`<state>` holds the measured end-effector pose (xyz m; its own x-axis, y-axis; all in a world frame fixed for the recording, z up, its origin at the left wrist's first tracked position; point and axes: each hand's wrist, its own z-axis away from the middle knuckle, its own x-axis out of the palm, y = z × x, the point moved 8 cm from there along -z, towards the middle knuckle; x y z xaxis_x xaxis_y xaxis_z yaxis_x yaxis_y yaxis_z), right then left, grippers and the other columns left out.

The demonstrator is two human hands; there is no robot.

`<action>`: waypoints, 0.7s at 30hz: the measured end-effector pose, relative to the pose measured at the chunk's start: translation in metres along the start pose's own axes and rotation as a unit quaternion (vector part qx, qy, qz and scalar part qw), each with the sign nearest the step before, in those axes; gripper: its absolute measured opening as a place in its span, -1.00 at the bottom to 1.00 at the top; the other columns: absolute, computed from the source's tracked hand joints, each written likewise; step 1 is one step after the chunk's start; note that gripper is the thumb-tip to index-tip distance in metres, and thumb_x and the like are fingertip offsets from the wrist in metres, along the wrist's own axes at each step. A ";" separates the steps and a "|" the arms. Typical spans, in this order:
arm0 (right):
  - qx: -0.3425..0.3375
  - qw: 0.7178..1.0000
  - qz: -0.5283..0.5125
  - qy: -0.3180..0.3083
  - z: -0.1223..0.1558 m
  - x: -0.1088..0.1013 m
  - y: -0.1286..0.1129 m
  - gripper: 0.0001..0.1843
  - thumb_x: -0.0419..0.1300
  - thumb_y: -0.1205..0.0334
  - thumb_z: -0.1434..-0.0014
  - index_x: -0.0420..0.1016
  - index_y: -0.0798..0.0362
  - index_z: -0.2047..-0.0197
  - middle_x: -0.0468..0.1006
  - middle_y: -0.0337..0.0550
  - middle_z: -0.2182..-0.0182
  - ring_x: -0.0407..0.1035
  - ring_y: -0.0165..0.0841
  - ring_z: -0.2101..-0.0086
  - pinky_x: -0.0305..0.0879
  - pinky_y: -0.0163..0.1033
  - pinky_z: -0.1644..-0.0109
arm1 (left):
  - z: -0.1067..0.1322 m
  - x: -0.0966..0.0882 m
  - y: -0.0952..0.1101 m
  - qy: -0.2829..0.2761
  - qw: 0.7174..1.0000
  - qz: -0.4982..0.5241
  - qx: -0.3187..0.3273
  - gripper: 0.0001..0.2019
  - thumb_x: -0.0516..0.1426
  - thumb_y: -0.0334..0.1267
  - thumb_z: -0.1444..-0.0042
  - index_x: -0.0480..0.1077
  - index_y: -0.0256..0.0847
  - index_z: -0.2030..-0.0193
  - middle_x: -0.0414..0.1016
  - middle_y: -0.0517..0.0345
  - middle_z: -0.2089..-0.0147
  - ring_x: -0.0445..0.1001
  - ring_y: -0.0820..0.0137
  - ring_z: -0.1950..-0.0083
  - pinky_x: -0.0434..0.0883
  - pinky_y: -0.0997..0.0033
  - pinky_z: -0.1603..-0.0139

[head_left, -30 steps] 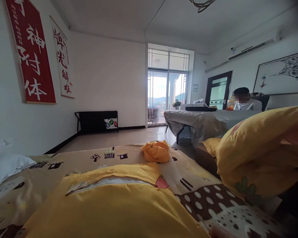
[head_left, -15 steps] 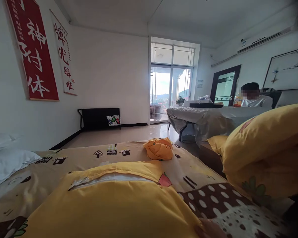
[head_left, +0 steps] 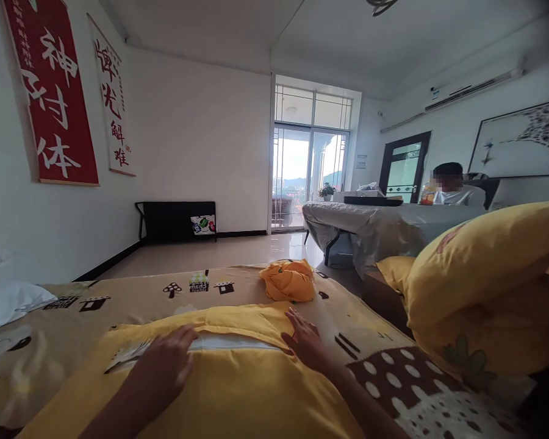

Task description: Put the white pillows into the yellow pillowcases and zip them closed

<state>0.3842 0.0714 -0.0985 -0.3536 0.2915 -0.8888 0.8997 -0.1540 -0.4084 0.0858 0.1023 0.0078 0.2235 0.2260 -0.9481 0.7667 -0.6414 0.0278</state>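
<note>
Both arms (head_left: 130,399) reach forward, left hand (head_left: 171,356) curled and right hand (head_left: 307,342) loosely spread on the yellow pillow (head_left: 247,393), grip unclear.

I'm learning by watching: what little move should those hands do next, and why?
Maybe pull the flap of the yellow case toward the person, over its gap, because a white strip shows there, and the left hand and right hand are by the flap, toward opposite ends.

Beyond the near pillow (head_left: 251,390), the blanket (head_left: 150,310) left room to pass; near the pillow's far right corner, bunched cloth (head_left: 289,281) stood in the way; well to its right, a big cushion (head_left: 489,259) did too.
</note>
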 end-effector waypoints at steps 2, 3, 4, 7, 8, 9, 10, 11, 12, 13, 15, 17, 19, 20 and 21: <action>0.001 0.999 -0.026 -0.022 -0.038 0.018 -0.023 -0.34 -0.13 -0.03 -0.25 0.04 0.16 -0.31 -0.04 0.08 -0.33 -0.17 -0.19 -0.31 -0.18 0.00 -0.30 | -0.043 0.012 0.044 -0.050 0.996 0.013 0.071 -0.67 -0.07 -0.48 -0.05 0.41 -0.26 0.12 0.48 -0.01 0.05 0.45 0.27 0.06 0.35 0.18 -0.02; 0.000 0.999 -0.030 -0.028 -0.053 0.027 -0.031 -0.36 -0.15 -0.01 -0.26 0.05 0.15 -0.31 -0.01 0.08 -0.32 -0.16 -0.20 -0.30 -0.17 -0.01 -0.30 | -0.063 0.019 0.063 -0.059 0.993 0.021 0.098 -0.67 -0.09 -0.46 -0.07 0.41 -0.26 0.11 0.50 -0.02 0.06 0.45 0.27 0.04 0.34 0.19 -0.04; 0.000 0.999 -0.033 -0.032 -0.065 0.036 -0.035 -0.39 -0.17 0.01 -0.27 0.07 0.14 -0.30 0.03 0.08 -0.31 -0.13 -0.21 -0.30 -0.15 -0.01 -0.29 | -0.079 0.028 0.078 -0.067 0.991 0.026 0.117 -0.65 -0.10 -0.44 -0.09 0.42 -0.25 0.09 0.49 -0.02 0.02 0.43 0.27 -0.03 0.31 0.19 -0.09; -0.003 0.998 -0.028 -0.053 -0.080 0.063 -0.028 -0.46 -0.21 0.04 -0.29 0.18 0.04 -0.25 0.20 0.01 -0.25 0.03 -0.23 -0.25 -0.07 0.00 -0.26 | -0.098 0.079 0.093 -0.088 0.988 0.033 0.122 -0.55 -0.14 -0.32 -0.19 0.25 -0.27 -0.20 0.25 -0.09 -0.28 0.15 0.21 -0.32 0.12 0.00 -0.27; -0.003 0.998 -0.026 -0.064 -0.081 0.072 -0.019 -0.46 -0.20 0.02 -0.28 0.21 0.02 -0.23 0.24 -0.01 -0.23 0.07 -0.23 -0.23 -0.06 0.01 -0.26 | -0.095 0.104 0.088 -0.111 0.987 0.035 0.111 -0.52 -0.15 -0.26 -0.21 0.19 -0.25 -0.25 0.15 -0.09 -0.33 0.09 0.17 -0.35 0.07 -0.12 -0.28; -0.001 0.997 -0.023 -0.076 -0.080 0.080 -0.009 -0.46 -0.19 0.00 -0.27 0.23 0.00 -0.22 0.25 -0.02 -0.22 0.08 -0.22 -0.22 -0.05 0.01 -0.26 | -0.088 0.136 0.081 -0.166 0.980 0.042 0.100 -0.51 -0.20 -0.18 -0.24 0.16 -0.20 -0.28 0.08 -0.07 -0.35 0.05 0.15 -0.37 0.01 -0.19 -0.29; 0.000 0.996 -0.017 -0.085 -0.080 0.088 0.003 -0.45 -0.18 -0.02 -0.26 0.23 -0.01 -0.22 0.23 -0.03 -0.23 0.07 -0.21 -0.23 -0.06 0.01 -0.26 | -0.080 0.167 0.073 -0.205 0.973 0.049 0.095 -0.48 -0.20 -0.11 -0.24 0.10 -0.18 -0.31 0.01 -0.04 -0.37 -0.01 0.15 -0.38 -0.03 -0.19 -0.31; -0.002 0.996 -0.007 -0.089 -0.081 0.094 0.015 -0.43 -0.18 -0.04 -0.26 0.22 -0.01 -0.24 0.20 -0.02 -0.25 0.04 -0.20 -0.24 -0.08 0.02 -0.27 | -0.075 0.191 0.065 -0.215 0.970 0.059 0.093 -0.47 -0.19 -0.08 -0.24 0.06 -0.12 -0.33 -0.04 0.02 -0.38 -0.04 0.15 -0.39 -0.03 -0.18 -0.31; -0.005 0.996 0.009 -0.087 -0.083 0.099 0.027 -0.41 -0.20 -0.05 -0.26 0.19 0.00 -0.26 0.15 -0.02 -0.27 -0.01 -0.19 -0.26 -0.10 0.04 -0.28 | -0.071 0.212 0.057 -0.214 0.971 0.062 0.088 -0.48 -0.16 -0.11 -0.23 0.05 -0.06 -0.33 -0.05 0.05 -0.38 -0.03 0.15 -0.39 0.00 -0.19 -0.31; -0.008 0.996 0.028 -0.083 -0.087 0.102 0.038 -0.39 -0.23 -0.05 -0.26 0.16 0.01 -0.28 0.10 -0.02 -0.29 -0.06 -0.18 -0.28 -0.13 0.06 -0.28 | -0.070 0.229 0.050 -0.203 0.973 0.064 0.091 -0.48 -0.14 -0.14 -0.21 0.03 0.01 -0.33 -0.06 0.09 -0.38 -0.02 0.15 -0.38 0.03 -0.18 -0.30; -0.005 0.995 0.071 -0.068 -0.096 0.107 0.056 -0.36 -0.27 -0.03 -0.27 0.09 0.04 -0.32 0.02 -0.02 -0.32 -0.13 -0.17 -0.30 -0.19 0.11 -0.29 | -0.073 0.249 0.042 -0.167 0.978 0.064 0.109 -0.49 -0.12 -0.19 -0.21 0.02 0.10 -0.32 -0.05 0.15 -0.36 0.03 0.14 -0.36 0.10 -0.17 -0.28; 0.019 0.993 0.103 -0.057 -0.105 0.110 0.072 -0.35 -0.27 -0.02 -0.26 0.04 0.07 -0.33 -0.02 -0.01 -0.33 -0.16 -0.15 -0.30 -0.23 0.14 -0.29 | -0.076 0.256 0.040 -0.136 0.980 0.061 0.132 -0.51 -0.12 -0.15 -0.23 0.00 0.16 -0.31 -0.03 0.18 -0.35 0.08 0.15 -0.35 0.17 -0.13 -0.25; 0.048 0.991 0.120 -0.044 -0.110 0.109 0.083 -0.35 -0.26 -0.01 -0.26 0.03 0.08 -0.34 -0.03 -0.01 -0.33 -0.16 -0.16 -0.30 -0.23 0.14 -0.28 | -0.078 0.253 0.041 -0.116 0.982 0.053 0.140 -0.51 -0.12 -0.11 -0.24 -0.02 0.17 -0.31 -0.02 0.19 -0.35 0.10 0.16 -0.34 0.20 -0.07 -0.25; 0.061 0.990 0.125 -0.034 -0.111 0.106 0.087 -0.35 -0.26 0.00 -0.26 0.03 0.09 -0.34 -0.03 0.00 -0.33 -0.16 -0.17 -0.30 -0.20 0.13 -0.27 | -0.078 0.251 0.042 -0.115 0.982 0.050 0.140 -0.51 -0.12 -0.09 -0.24 -0.02 0.17 -0.31 -0.02 0.19 -0.35 0.11 0.17 -0.34 0.20 -0.04 -0.25; 0.071 0.989 0.129 -0.025 -0.112 0.103 0.089 -0.36 -0.27 0.03 -0.27 0.03 0.09 -0.33 -0.02 0.01 -0.33 -0.15 -0.17 -0.30 -0.18 0.14 -0.26 | -0.077 0.249 0.042 -0.118 0.982 0.050 0.136 -0.51 -0.11 -0.08 -0.23 -0.01 0.16 -0.31 -0.02 0.19 -0.35 0.10 0.17 -0.34 0.20 -0.03 -0.25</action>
<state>0.4568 0.1930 -0.2032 -0.1329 0.1791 -0.9748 0.9176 -0.3495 -0.1894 0.2203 0.1878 -0.2025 0.1186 -0.0035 -0.9929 0.5511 -0.8316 0.0687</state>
